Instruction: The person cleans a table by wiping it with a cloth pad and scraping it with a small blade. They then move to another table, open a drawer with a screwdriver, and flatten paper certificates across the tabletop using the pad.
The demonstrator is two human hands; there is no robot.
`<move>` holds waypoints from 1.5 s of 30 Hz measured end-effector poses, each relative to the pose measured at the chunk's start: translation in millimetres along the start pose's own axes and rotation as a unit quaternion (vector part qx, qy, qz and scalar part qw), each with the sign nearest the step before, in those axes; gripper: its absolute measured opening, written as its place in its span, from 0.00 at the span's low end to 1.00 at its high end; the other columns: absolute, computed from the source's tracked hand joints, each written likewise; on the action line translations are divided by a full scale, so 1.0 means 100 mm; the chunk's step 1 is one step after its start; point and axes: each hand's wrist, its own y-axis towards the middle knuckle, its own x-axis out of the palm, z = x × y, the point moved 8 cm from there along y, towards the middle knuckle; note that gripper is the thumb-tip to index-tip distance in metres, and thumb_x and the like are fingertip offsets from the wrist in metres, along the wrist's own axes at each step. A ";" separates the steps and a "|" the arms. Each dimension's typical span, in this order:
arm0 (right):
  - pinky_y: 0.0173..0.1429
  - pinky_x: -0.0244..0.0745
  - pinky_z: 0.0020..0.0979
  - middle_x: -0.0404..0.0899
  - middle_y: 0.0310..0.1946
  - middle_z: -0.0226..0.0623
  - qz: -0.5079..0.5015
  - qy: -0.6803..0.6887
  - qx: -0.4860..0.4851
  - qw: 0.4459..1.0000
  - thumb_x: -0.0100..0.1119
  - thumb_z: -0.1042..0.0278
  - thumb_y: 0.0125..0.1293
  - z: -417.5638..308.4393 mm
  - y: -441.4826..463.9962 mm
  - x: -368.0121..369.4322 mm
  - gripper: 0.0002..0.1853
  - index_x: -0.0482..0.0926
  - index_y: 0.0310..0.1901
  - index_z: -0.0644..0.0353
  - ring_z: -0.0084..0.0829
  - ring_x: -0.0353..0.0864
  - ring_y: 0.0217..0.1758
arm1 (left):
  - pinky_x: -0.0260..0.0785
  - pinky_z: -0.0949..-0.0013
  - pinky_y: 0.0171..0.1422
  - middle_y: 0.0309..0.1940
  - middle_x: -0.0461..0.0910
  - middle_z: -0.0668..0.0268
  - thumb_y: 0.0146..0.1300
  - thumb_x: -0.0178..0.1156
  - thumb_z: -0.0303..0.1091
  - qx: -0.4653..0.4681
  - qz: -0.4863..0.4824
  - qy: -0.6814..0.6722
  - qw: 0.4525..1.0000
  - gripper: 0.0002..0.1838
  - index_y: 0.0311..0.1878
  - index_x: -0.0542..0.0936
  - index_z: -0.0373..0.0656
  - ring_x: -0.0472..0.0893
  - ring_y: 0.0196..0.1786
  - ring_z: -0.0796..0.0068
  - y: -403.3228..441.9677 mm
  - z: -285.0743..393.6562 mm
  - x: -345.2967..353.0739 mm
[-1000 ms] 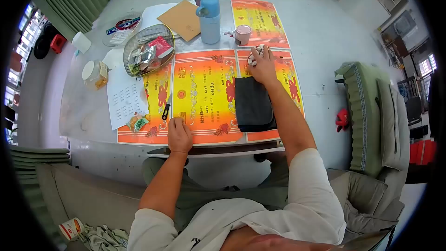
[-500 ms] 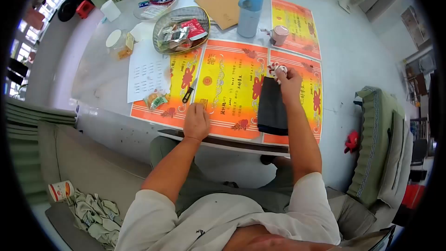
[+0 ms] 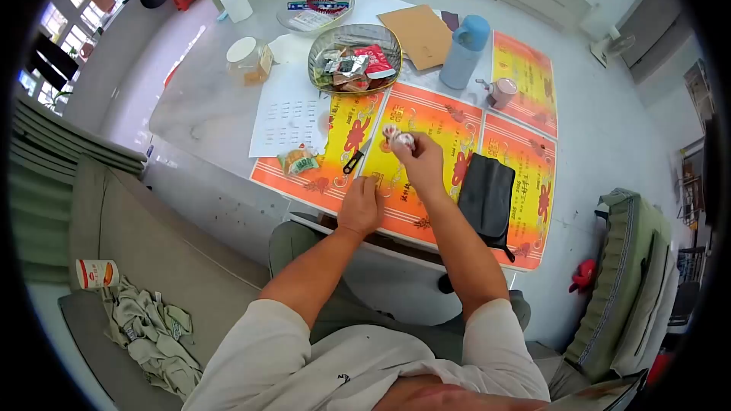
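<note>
My right hand (image 3: 421, 161) is closed on a small white and red patterned object (image 3: 399, 137), held over the middle red and yellow certificate sheet (image 3: 434, 118). My left hand (image 3: 361, 205) rests at the table's front edge with its fingers close together; whether anything is under them is hidden. Just beyond it lies a knife (image 3: 354, 160) with a black handle. A black pouch (image 3: 487, 196) lies to the right of my right hand. To the left of the knife are a small wrapped snack (image 3: 298, 160) and a handwritten white paper (image 3: 285, 118).
An oval basket of packets (image 3: 312, 76) stands beyond the paper, with a lidded jar (image 3: 249, 61) to its left. Farther back are a clear tray (image 3: 282, 14), a white cup (image 3: 237, 4), a brown envelope (image 3: 417, 36), a blue bottle (image 3: 463, 53) and a pink container (image 3: 502, 93).
My right hand has lifted the patterned object from beyond the black pouch and moved it left, nearer my left hand. The camera view has shifted, so the table appears farther right.
</note>
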 end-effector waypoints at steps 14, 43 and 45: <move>0.50 0.82 0.35 0.82 0.51 0.49 -0.045 -0.308 -0.094 0.946 0.74 0.61 0.58 -0.22 -0.02 -0.40 0.25 0.80 0.52 0.69 0.40 0.84 0.49 | 0.71 0.49 0.47 0.42 0.74 0.51 0.64 0.56 0.27 0.004 0.000 -0.019 1.000 0.13 0.52 0.73 0.39 0.76 0.44 0.46 -0.02 0.00 -0.01; 0.45 0.79 0.36 0.86 0.35 0.48 -0.199 -0.327 -0.289 0.877 0.69 0.71 0.57 -1.21 2.95 2.00 0.22 0.82 0.55 0.58 0.39 0.87 0.37 | 0.70 0.55 0.46 0.36 0.72 0.56 0.61 0.56 0.28 0.060 -0.029 -0.064 0.996 0.12 0.47 0.73 0.37 0.75 0.41 0.56 0.00 0.01 -0.10; 0.49 0.79 0.36 0.86 0.42 0.48 -0.239 -0.344 -0.187 0.889 0.68 0.70 0.58 -1.27 2.97 2.13 0.27 0.78 0.62 0.56 0.41 0.87 0.39 | 0.70 0.55 0.45 0.36 0.72 0.55 0.61 0.56 0.28 0.063 -0.032 -0.065 0.995 0.11 0.47 0.73 0.38 0.75 0.41 0.55 0.01 0.01 -0.10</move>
